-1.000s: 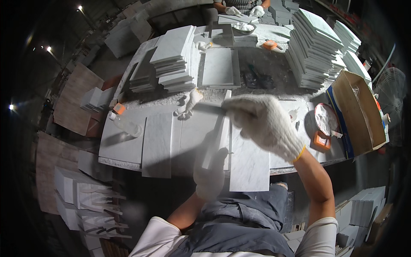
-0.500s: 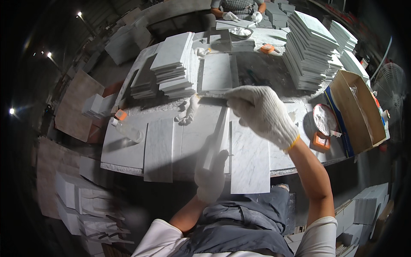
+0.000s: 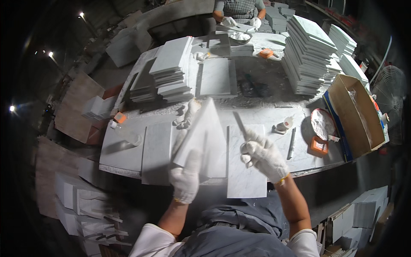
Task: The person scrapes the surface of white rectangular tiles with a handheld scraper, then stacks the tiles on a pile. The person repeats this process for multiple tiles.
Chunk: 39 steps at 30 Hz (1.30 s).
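Observation:
My left hand (image 3: 185,182), in a white knit glove, is closed on the near edge of a white marble tile (image 3: 204,135) that is tilted up off the table. My right hand (image 3: 265,157), gloved the same way, grips a thin flat grey blade-like tool (image 3: 239,121) that points up and away; its exact kind is unclear. The tool is apart from the tile. Beneath my right hand a veined marble tile (image 3: 246,182) lies flat, overhanging the near table edge. Another flat tile (image 3: 156,156) lies to the left. A crumpled white glove (image 3: 186,113) lies just beyond the held tile.
Tall tile stacks stand at far left (image 3: 172,68) and far right (image 3: 307,55). At right are a cardboard box (image 3: 357,115), a dish of white paste (image 3: 323,123), an orange tape measure (image 3: 319,146) and a marker (image 3: 292,143). Across the table, another person's gloved hands (image 3: 229,21) work.
My right hand has come down and toward me with the tool. My left hand has risen with the tile, which was near edge-on and now shows its broad face.

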Available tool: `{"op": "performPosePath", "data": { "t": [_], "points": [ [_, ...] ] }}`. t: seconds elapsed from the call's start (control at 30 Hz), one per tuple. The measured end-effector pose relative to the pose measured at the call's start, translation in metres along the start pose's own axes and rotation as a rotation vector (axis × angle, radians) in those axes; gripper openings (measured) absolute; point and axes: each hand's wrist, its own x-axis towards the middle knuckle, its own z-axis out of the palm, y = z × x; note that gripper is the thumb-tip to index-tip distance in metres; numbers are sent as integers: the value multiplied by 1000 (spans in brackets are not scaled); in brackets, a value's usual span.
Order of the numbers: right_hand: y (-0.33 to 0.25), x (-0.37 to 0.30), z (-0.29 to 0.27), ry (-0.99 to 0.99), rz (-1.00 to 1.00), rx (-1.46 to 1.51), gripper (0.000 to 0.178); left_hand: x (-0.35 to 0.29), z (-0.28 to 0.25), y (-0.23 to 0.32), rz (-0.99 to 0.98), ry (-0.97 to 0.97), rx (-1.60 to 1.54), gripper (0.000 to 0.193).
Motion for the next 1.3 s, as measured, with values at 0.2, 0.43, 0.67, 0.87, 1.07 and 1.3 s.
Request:
{"op": "performPosePath", "data": {
  "t": [0.2, 0.43, 0.67, 0.87, 1.07, 1.3],
  "points": [
    [57, 0, -21, 204, 71, 149, 34, 14, -17, -6, -214, -43, -30, 50],
    [59, 53, 22, 163, -18, -89, 42, 19, -17, -10, -294, 58, -147, 53],
    [75, 88, 69, 155, -504, -426, 53, 21, -25, -23, -258, 67, -193, 55],
    [75, 102, 68, 254, -782, -734, 61, 17, -26, -24, -214, 62, -184, 57],
    [77, 99, 74, 289, -841, -829, 63, 16, -21, -24, -144, 54, -234, 58],
    [68, 106, 72, 219, -785, -664, 64, 11, -22, -20, -212, 71, -238, 60]
  ]
}}
